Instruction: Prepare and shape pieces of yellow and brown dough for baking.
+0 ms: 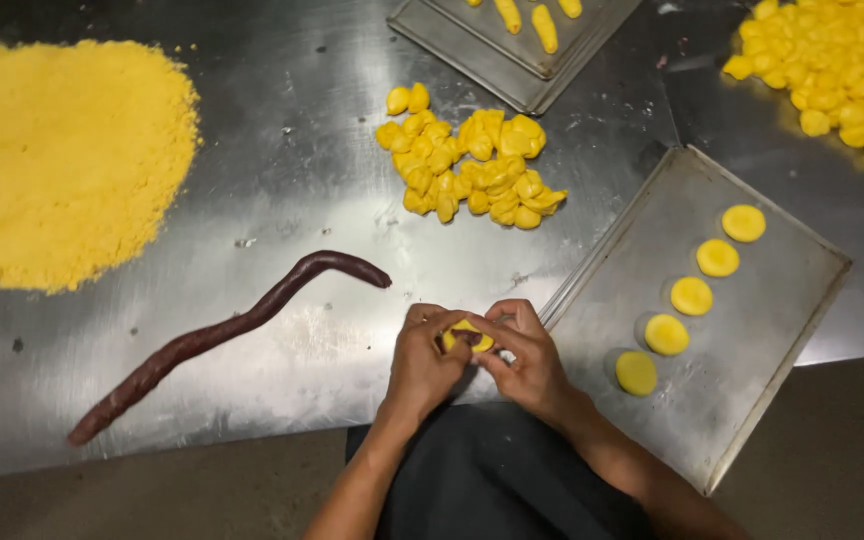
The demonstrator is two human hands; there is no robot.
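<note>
Mostly unwrapped: five rounds made

Yellow powder heap [57, 160] and dark filling rope [222, 335] lie left on the table [282, 190]. Left hand [422, 365] and right hand [527, 365] fingers pinch a yellow dough piece [467, 335] around filling. Dough pile [472, 165] remains; tray [752, 360] holds five discs [692, 296].

A small yellow dough piece [468, 335] with dark purple filling sits pinched above the steel table's near edge.

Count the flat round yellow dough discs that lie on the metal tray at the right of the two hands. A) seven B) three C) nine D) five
D: five flat round yellow dough discs lie in one slanted row on the metal tray, from near its lower edge up toward its far corner.
</note>
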